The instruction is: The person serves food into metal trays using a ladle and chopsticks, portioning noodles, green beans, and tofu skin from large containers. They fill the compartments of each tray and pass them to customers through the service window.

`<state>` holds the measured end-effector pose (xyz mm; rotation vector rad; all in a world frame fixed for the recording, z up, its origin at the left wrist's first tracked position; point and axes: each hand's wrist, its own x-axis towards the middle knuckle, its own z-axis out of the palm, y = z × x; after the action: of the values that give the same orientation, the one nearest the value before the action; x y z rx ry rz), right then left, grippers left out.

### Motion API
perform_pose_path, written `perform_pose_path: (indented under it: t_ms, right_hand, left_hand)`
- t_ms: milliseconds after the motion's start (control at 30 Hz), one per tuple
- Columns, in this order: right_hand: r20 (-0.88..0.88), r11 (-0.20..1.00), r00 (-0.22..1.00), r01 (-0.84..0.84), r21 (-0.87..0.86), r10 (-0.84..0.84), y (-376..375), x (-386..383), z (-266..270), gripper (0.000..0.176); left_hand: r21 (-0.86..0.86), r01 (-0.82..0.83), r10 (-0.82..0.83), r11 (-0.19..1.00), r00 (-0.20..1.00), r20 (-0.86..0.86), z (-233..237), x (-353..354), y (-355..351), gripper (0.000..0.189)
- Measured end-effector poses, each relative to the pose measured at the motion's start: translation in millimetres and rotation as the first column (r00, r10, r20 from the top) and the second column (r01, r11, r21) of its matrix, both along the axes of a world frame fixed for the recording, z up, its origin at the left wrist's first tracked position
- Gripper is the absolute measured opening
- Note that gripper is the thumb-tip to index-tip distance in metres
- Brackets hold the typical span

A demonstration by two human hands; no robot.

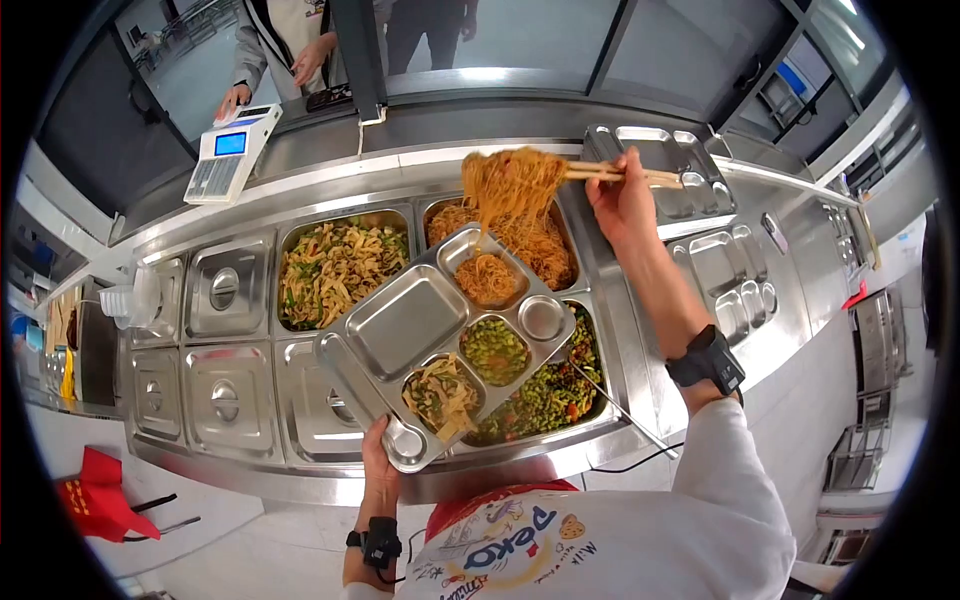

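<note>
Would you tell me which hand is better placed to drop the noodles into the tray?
Probably the right hand: its chopsticks hold noodles above the tray, while the left hand grips the tray's near edge.

Steel tray [405, 320]: multi-compartment, tilted, raised. 3 sections filled: noodles [487, 277], green veg [493, 350], tofu strips [440, 392]. Chopsticks [620, 175]: approx. horizontal, gripping noodle clump [510, 185], dangling above tray's top section.

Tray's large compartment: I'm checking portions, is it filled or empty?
Empty. The large compartment of the tray shows bare steel, while smaller ones hold noodles, green beans and tofu strips.
</note>
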<state>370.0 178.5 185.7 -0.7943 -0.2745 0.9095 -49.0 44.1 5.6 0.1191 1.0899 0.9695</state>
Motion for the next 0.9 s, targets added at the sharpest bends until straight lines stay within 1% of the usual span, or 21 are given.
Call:
perform_pose_path:
  t_ms: [33, 67, 133, 167, 233, 267, 333, 367, 433, 467, 533, 567, 600, 633, 667, 700, 733, 767, 800, 900]
  right_hand:
    - [0.033, 0.999, 0.999, -0.026, -0.034, 0.027, -2.3, -3.2, -6.1, 0.03]
    - [0.06, 0.996, 0.997, -0.042, -0.083, 0.047, -3.6, -11.9, -10.0, 0.03]
    - [0.14, 0.984, 0.984, -0.085, -0.157, 0.108, -7.5, -17.2, -32.2, 0.027]
    - [0.274, 0.975, 0.949, -0.101, -0.2, 0.155, -9.7, -25.2, -36.9, 0.026]
    - [0.509, 0.948, 0.823, -0.106, -0.298, 0.252, -9.5, -43.5, -43.7, 0.025]
    - [0.597, 0.948, 0.746, -0.147, -0.282, 0.293, -9.7, -47.5, -42.2, 0.024]
    - [0.743, 0.934, 0.565, -0.229, -0.276, 0.358, -14.1, -59.9, -22.1, 0.022]
    - [0.764, 0.941, 0.55, -0.202, -0.271, 0.338, -16.5, -61.8, -5.2, 0.02]
    - [0.786, 0.961, 0.555, -0.206, -0.187, 0.272, -20.9, -52.3, 12.8, 0.02]
    - [0.8, 0.971, 0.55, -0.152, -0.187, 0.24, -20.9, -48.1, 17.5, 0.02]
    - [0.757, 0.984, 0.63, -0.082, -0.158, 0.174, -17.7, -43.0, 26.3, 0.023]
    - [0.736, 0.991, 0.665, -0.056, -0.121, 0.127, -16.4, -32.4, 20.3, 0.024]
    - [0.743, 0.987, 0.656, -0.016, -0.16, 0.132, -14.5, -18.0, 8.1, 0.024]
    - [0.751, 0.981, 0.647, 0.025, -0.193, 0.132, -12.4, 2.9, -15.2, 0.025]
    - [0.758, 0.971, 0.639, 0.069, -0.227, 0.132, -10.5, 22.7, -40.0, 0.026]
    - [0.728, 0.967, 0.675, 0.085, -0.238, 0.12, -10.5, 42.4, -72.2, 0.026]
    - [0.696, 0.964, 0.71, 0.097, -0.248, 0.108, -9.6, 58.0, -103.5, 0.027]
    - [0.672, 0.954, 0.736, 0.142, -0.266, 0.078, -11.6, 58.7, -119.9, 0.028]
    - [0.65, 0.947, 0.758, 0.177, -0.268, 0.042, -12.1, 61.2, -138.4, 0.029]
    - [0.62, 0.95, 0.783, 0.231, -0.211, -0.052, -3.3, 54.3, -179.9, 0.031]
  left_hand:
    - [-0.006, -0.003, 0.003, 1.0, 1.0, 0.019, 2.7, 0.9, 0.7, 0.031]
    - [-0.027, 0.003, -0.002, 1.0, 0.999, 0.034, 15.9, -6.0, 2.7, 0.032]
    - [-0.02, 0.004, -0.003, 1.0, 0.998, 0.06, 15.3, -5.3, 2.9, 0.032]
    - [-0.005, 0.007, -0.007, 1.0, 0.998, 0.068, 9.9, -6.3, 1.0, 0.033]
    - [0.017, 0.008, -0.009, 1.0, 0.998, 0.064, 8.2, -9.2, -2.7, 0.032]
    - [0.031, 0.005, -0.007, 1.0, 0.999, 0.054, 9.1, -10.1, -4.2, 0.032]
    - [0.001, 0.01, -0.01, 1.0, 1.0, 0.026, 21.0, -17.2, -6.5, 0.028]
    - [-0.007, 0.002, -0.002, 1.0, 1.0, 0.014, 22.1, -17.4, -8.2, 0.028]
    - [-0.015, -0.011, 0.01, 1.0, 1.0, -0.006, 19.5, -14.5, -11.5, 0.026]
    - [-0.019, -0.013, 0.013, 1.0, 1.0, -0.01, 19.5, -13.7, -12.4, 0.027]
    - [-0.038, -0.018, 0.017, 0.999, 1.0, -0.021, 27.5, -20.9, -13.4, 0.027]
    - [-0.029, -0.028, 0.027, 0.999, 0.999, -0.031, 24.1, -21.2, -15.7, 0.027]
    - [-0.021, -0.035, 0.034, 0.999, 0.999, -0.04, 20.5, -23.3, -18.4, 0.027]
    - [-0.007, -0.043, 0.042, 0.999, 0.998, -0.047, 13.8, -20.3, -20.1, 0.027]
    - [-0.017, -0.038, 0.037, 0.999, 0.999, -0.035, 20.1, -17.6, -20.2, 0.027]
    - [-0.03, -0.06, 0.06, 0.998, 0.998, -0.016, 16.2, -19.5, -22.4, 0.023]
    - [-0.023, -0.052, 0.051, 0.998, 0.998, -0.021, 14.1, -19.7, -24.4, 0.024]
    - [-0.034, -0.039, 0.038, 0.999, 0.999, -0.034, 25.8, -27.9, -24.2, 0.025]
    - [-0.04, -0.065, 0.061, 0.997, 0.993, -0.098, 31.3, -22.9, -26.6, 0.026]
    - [-0.025, -0.063, 0.057, 0.998, 0.98, -0.192, 26.4, -18.8, -35.6, 0.029]
